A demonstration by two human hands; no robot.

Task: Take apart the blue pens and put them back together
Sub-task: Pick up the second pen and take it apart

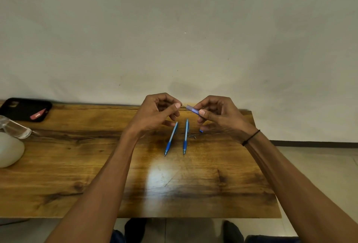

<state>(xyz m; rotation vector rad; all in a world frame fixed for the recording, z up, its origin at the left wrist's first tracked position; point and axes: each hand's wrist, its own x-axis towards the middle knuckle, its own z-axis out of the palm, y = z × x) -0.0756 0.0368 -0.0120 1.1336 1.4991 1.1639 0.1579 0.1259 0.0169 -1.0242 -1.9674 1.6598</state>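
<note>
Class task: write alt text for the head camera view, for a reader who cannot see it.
Above a wooden table, a person's left hand pinches a thin refill tip toward the blue pen barrel held by the right hand. Two assembled blue pens lie side by side below.

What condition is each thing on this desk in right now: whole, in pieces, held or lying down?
Left hand: pinching a thin metal part, raised above the table.
Right hand: holding a translucent blue pen barrel, raised.
Left pen: whole, lying flat.
Right pen: whole, lying flat beside it.
Small blue piece: loose on the table.
Phone: lying face down.
Glass: on its side.
</note>
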